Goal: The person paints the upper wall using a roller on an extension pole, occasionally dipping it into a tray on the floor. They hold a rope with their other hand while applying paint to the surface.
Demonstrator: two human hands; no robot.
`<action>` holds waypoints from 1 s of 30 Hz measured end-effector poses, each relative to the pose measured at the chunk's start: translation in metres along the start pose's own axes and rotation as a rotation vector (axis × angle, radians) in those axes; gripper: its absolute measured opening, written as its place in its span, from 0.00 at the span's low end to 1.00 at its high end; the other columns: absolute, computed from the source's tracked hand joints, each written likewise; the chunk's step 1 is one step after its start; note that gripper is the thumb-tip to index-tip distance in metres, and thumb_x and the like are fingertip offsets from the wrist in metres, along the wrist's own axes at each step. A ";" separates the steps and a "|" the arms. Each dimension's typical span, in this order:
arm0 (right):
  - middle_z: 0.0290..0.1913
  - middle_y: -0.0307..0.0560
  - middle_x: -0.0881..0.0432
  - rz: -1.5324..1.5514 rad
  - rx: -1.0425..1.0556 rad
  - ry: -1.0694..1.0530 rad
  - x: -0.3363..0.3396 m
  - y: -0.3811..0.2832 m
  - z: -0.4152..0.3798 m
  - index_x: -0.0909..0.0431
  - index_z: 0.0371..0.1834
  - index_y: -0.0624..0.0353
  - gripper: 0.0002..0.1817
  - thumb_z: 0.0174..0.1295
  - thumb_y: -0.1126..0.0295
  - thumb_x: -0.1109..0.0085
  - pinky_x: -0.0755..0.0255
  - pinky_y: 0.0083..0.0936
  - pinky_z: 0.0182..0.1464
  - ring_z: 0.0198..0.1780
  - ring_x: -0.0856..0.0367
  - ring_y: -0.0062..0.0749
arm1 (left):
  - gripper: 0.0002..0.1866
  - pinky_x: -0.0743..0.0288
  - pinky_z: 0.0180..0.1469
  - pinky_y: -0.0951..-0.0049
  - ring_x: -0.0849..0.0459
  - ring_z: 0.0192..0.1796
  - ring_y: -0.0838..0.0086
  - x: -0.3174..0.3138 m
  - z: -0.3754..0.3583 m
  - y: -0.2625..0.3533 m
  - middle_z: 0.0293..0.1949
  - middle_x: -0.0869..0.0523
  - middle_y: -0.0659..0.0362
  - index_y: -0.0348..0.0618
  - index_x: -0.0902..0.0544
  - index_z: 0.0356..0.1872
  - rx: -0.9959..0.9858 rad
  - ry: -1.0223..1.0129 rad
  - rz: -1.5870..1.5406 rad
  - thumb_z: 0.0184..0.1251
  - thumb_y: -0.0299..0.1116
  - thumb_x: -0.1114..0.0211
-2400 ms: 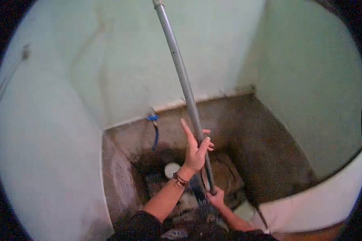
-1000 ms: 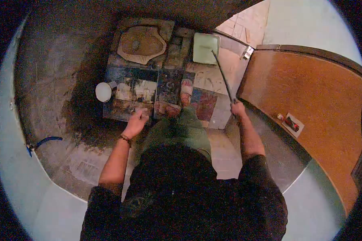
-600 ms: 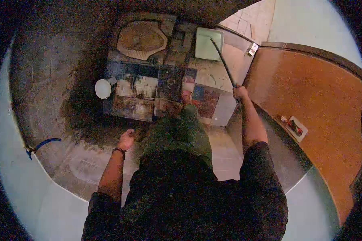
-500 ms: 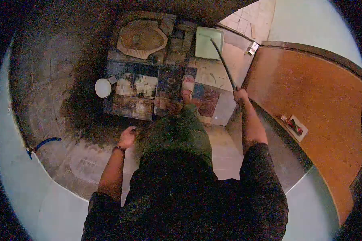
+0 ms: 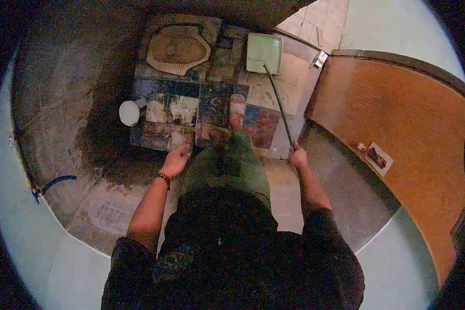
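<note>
My right hand (image 5: pixel 297 157) is closed round the near end of a long, thin dark pole (image 5: pixel 279 103). The pole slants forward and left from my fist, and its far tip overlaps the near edge of a pale green rectangular tray (image 5: pixel 264 45) on the floor. My left hand (image 5: pixel 175 161), with a beaded bracelet at the wrist, hangs beside my left thigh. Its fingers are loosely bent, the thumb apart, and nothing shows in them. Between the hands, my sandalled foot (image 5: pixel 237 106) stands on the patchwork of stained floor tiles (image 5: pixel 185 109).
A squat toilet (image 5: pixel 179 49) is set in the floor ahead. At the left of the tiles is a white bucket (image 5: pixel 129 113). A blue hose (image 5: pixel 59 181) comes off the left wall. Along the right runs an orange-brown panel (image 5: pixel 392 108) bearing a white plate (image 5: pixel 379 159) with red and black parts.
My right hand has come down and back, drawing the pole's tip from the tray's middle to its near edge. My left hand has moved up and right, closer to my leg.
</note>
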State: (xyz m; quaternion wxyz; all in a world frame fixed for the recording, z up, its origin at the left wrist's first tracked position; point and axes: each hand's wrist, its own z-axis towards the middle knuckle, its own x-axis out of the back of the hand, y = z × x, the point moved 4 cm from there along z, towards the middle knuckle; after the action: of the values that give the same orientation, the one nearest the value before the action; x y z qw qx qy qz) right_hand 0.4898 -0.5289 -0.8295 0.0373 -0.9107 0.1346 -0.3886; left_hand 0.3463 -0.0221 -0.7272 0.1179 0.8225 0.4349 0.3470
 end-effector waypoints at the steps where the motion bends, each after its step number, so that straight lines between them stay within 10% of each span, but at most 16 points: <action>1: 0.32 0.66 0.22 0.043 0.007 -0.018 0.002 -0.006 -0.011 0.29 0.54 0.58 0.22 0.58 0.60 0.49 0.28 0.45 0.39 0.36 0.22 0.58 | 0.20 0.28 0.45 0.65 0.20 0.42 0.57 -0.001 -0.002 -0.006 0.38 0.19 0.49 0.43 0.28 0.52 -0.002 0.000 0.000 0.58 0.36 0.42; 12: 0.36 0.66 0.22 -0.094 -0.075 -0.149 0.031 -0.082 -0.054 0.33 0.59 0.56 0.25 0.57 0.61 0.50 0.30 0.45 0.45 0.41 0.24 0.60 | 0.21 0.30 0.54 0.67 0.23 0.51 0.57 0.004 -0.029 -0.024 0.48 0.20 0.49 0.40 0.26 0.52 0.342 -0.123 -0.098 0.55 0.32 0.39; 21: 0.34 0.64 0.21 -0.241 0.054 -0.161 0.043 -0.110 -0.006 0.25 0.42 0.62 0.16 0.54 0.63 0.48 0.28 0.44 0.42 0.40 0.22 0.57 | 0.18 0.28 0.47 0.61 0.21 0.45 0.53 0.013 -0.010 0.013 0.41 0.19 0.46 0.42 0.26 0.48 0.025 0.057 0.029 0.57 0.37 0.40; 23: 0.33 0.63 0.21 -0.112 0.086 0.112 0.049 -0.091 -0.029 0.24 0.38 0.63 0.14 0.52 0.65 0.47 0.27 0.44 0.42 0.39 0.22 0.57 | 0.19 0.28 0.48 0.61 0.21 0.45 0.53 0.010 -0.007 0.005 0.41 0.19 0.45 0.42 0.26 0.49 0.017 0.081 -0.016 0.57 0.36 0.40; 30: 0.38 0.63 0.21 -0.364 0.244 -0.075 0.019 -0.115 0.029 0.27 0.42 0.64 0.15 0.54 0.67 0.51 0.27 0.43 0.42 0.40 0.21 0.54 | 0.18 0.27 0.47 0.61 0.21 0.45 0.52 -0.013 -0.013 -0.042 0.41 0.19 0.45 0.42 0.26 0.49 0.015 0.076 -0.060 0.57 0.35 0.41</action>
State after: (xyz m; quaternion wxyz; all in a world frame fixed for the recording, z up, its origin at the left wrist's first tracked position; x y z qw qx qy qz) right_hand 0.5483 -0.4246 -0.8162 0.0815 -0.9225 -0.0816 -0.3684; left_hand 0.3061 -0.0087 -0.7444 0.1055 0.7961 0.4662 0.3712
